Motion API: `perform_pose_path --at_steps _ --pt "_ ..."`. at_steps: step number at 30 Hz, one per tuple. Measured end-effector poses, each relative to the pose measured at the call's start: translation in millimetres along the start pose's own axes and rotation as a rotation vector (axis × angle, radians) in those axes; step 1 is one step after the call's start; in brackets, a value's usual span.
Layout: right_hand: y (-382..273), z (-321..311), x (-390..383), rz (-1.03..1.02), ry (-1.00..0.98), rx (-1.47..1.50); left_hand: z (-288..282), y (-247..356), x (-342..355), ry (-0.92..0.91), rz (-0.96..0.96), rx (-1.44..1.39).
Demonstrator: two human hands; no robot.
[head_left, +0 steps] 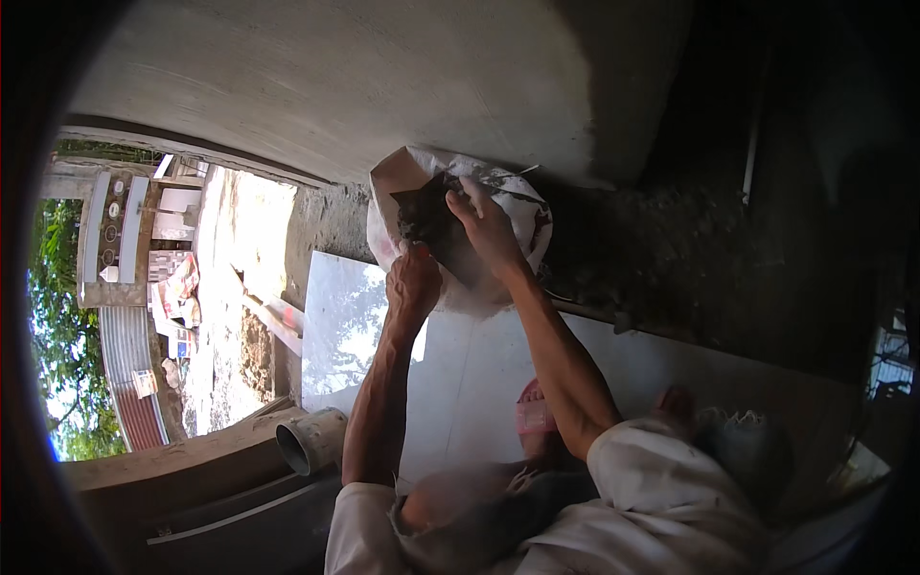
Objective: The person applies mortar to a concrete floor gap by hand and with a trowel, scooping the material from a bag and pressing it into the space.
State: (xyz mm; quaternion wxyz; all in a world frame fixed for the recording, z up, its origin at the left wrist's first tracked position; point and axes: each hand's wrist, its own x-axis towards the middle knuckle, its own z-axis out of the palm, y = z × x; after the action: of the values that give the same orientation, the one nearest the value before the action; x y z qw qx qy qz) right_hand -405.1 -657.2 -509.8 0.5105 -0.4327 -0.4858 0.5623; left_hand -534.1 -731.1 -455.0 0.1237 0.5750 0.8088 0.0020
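Note:
A white sack stands against the far wall, its mouth spread wide. Inside the mouth is a dark, ragged-looking mass, too shadowed to name. At the sack's near left rim, my left hand is closed in a fist on the sack's edge. My right hand reaches over the sack with its fingers stretched out beside the dark mass. Whether the right fingertips touch that mass is hard to see. A dusty haze hangs around the sack's near side.
Under my arms lies a large, glossy pale panel. My sandalled foot rests on it. A grey pipe lies at the lower left beside a ledge. A plain wall rises behind the sack, and dark rubble lies to its right.

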Motion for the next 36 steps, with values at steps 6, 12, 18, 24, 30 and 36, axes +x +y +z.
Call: perform_pose_path --at_steps 6,12,18,24,30,36 --pt "55 -97 -19 0.290 0.536 -0.148 10 12 -32 0.219 0.026 -0.188" --pt "49 -86 -6 0.492 0.295 0.093 -2 33 -75 0.367 -0.100 -0.452" --pt "-21 -45 23 -0.029 0.195 -0.203 -46 26 -110 0.332 -0.274 -0.500" --pt "-20 -67 15 -0.165 0.420 -0.153 -47 28 -110 0.251 -0.204 -0.558" --pt "-42 -102 38 -0.266 -0.257 -0.427 -32 32 -128 -0.168 -0.020 -0.732" --pt "-139 -279 44 0.151 -0.648 -1.427 85 39 -110 -0.485 0.390 -0.508"
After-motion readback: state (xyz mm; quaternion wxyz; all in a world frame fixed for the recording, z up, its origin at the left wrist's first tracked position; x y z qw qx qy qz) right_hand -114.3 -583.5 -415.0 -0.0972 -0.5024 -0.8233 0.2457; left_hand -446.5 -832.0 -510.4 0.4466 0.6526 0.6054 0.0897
